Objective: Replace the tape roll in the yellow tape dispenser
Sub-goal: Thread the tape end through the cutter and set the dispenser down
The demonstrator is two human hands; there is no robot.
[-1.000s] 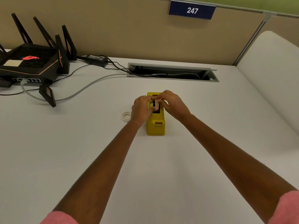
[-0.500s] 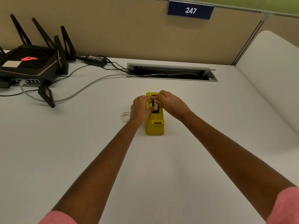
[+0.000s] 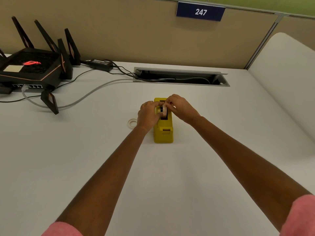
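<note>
The yellow tape dispenser [image 3: 163, 133] stands in the middle of the white desk, cutter end toward me. A pale tape roll on a black hub [image 3: 164, 109] sits upright in the dispenser's top slot. My left hand [image 3: 148, 114] grips the roll from the left side and my right hand [image 3: 181, 106] pinches it from the right and above. The lower part of the roll is hidden inside the slot. A second, thin whitish tape ring [image 3: 132, 123] lies flat on the desk just left of my left wrist.
A black router with antennas [image 3: 32, 68] and its cables [image 3: 95, 92] occupy the far left. An open cable tray [image 3: 180, 78] runs along the desk behind the dispenser. A beige partition [image 3: 136, 31] closes the back, and a white curved panel [image 3: 286, 79] stands to the right.
Both hands stay on the roll at the dispenser's slot. More of the pale roll shows between the fingers now, sitting slightly higher in the slot.
</note>
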